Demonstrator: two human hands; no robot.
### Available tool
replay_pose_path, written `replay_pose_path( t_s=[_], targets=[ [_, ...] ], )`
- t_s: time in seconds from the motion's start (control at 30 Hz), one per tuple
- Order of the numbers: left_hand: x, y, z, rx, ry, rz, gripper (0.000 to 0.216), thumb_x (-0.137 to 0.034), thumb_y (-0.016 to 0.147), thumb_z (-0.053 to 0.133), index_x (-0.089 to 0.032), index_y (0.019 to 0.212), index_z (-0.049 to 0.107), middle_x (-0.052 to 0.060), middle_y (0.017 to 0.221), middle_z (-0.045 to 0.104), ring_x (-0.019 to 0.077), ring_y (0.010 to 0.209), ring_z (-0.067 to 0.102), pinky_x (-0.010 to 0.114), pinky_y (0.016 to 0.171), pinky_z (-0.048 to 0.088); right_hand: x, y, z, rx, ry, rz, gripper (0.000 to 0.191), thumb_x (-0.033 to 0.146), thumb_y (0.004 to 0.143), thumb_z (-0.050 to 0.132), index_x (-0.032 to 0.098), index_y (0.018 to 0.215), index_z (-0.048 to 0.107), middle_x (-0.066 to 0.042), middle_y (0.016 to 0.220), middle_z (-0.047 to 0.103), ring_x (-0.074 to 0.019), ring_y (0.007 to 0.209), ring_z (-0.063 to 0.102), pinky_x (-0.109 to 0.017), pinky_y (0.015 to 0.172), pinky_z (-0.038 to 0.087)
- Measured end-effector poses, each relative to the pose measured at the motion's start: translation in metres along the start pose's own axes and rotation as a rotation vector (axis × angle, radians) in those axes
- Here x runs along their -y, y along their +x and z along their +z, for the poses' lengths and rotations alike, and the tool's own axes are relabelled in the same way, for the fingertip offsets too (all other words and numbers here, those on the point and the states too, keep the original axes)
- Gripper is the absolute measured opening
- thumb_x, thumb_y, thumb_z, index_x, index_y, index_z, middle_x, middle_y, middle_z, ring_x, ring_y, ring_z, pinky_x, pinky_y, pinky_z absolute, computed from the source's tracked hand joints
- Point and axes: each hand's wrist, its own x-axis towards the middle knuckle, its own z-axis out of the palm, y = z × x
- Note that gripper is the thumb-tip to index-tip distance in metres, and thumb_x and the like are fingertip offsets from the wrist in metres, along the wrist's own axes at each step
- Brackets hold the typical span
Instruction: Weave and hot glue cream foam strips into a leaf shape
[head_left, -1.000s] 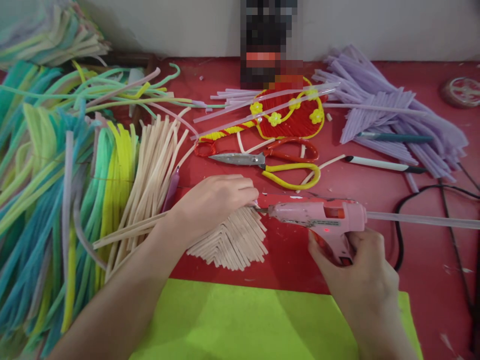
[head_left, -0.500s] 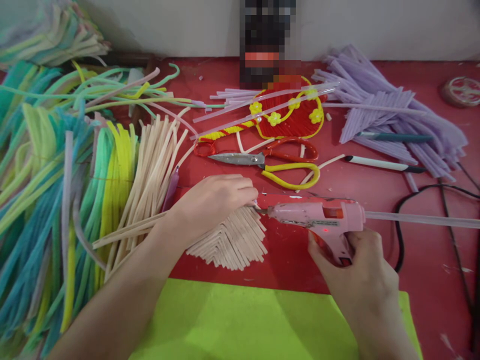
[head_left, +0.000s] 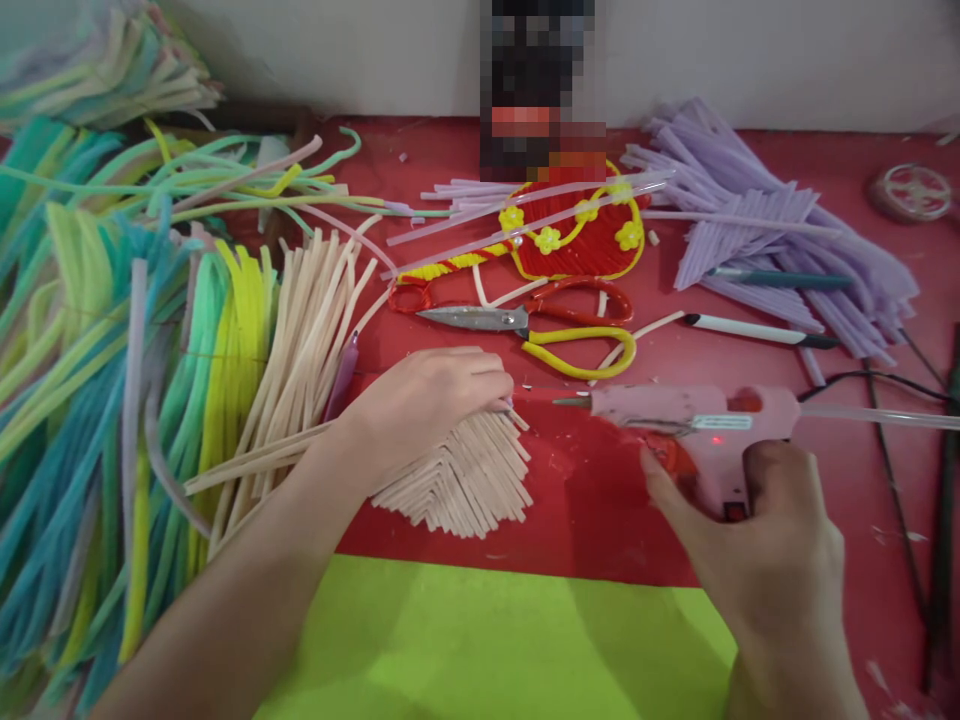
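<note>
My left hand [head_left: 427, 405] lies curled on a fan-shaped piece of glued cream pipe cleaners [head_left: 469, 480] on the red table [head_left: 592, 510], its fingertips pressing the piece's upper right edge. My right hand [head_left: 757, 550] grips the handle of a pink hot glue gun [head_left: 690, 415], forefinger at the trigger. The gun's nozzle points left and stands a short gap away from the cream piece. A clear glue stick [head_left: 877, 417] juts out of the gun's back to the right.
Bundles of blue, green, yellow and cream pipe cleaners [head_left: 112, 380] fill the left side. Scissors [head_left: 525, 325], a red and yellow woven piece [head_left: 577, 235], lilac pipe cleaners [head_left: 765, 240], two pens, a black cable [head_left: 862, 378] and a green sheet [head_left: 480, 640] lie around.
My right hand has pulled the glue gun to the right, so its nozzle no longer touches the cream piece. My left hand has stayed on the piece.
</note>
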Motion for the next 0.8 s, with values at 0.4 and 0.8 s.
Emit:
replay_pose_path(
  t_s=[0.4, 0.8],
  targets=[
    [0.005, 0.004, 0.016, -0.395, -0.252, -0.060, 0.019, -0.023, 0.092, 0.053, -0.017, 0.077, 0.063, -0.001, 0.072, 0.066, 0.0084, 0.066, 0.060, 0.020, 0.065, 0.045, -0.029, 0.049, 0.002, -0.179, -0.041, 0.174, 0.040, 0.056, 0.066, 0.060, 0.027, 0.064, 0.032, 0.003, 0.070, 0.032, -0.0174, 0.064, 0.035, -0.040, 0.071, 0.038],
    [-0.001, 0.002, 0.019, -0.348, 0.117, -0.272, 0.039, -0.037, 0.096, 0.041, -0.019, 0.067, 0.059, -0.002, 0.048, 0.052, 0.0099, 0.043, 0.042, 0.028, 0.046, 0.021, -0.041, 0.044, 0.003, -0.160, -0.069, 0.153, 0.054, 0.063, 0.066, 0.066, 0.018, 0.093, 0.052, -0.020, 0.110, 0.049, -0.0367, 0.112, 0.047, -0.051, 0.093, 0.039]
  ],
)
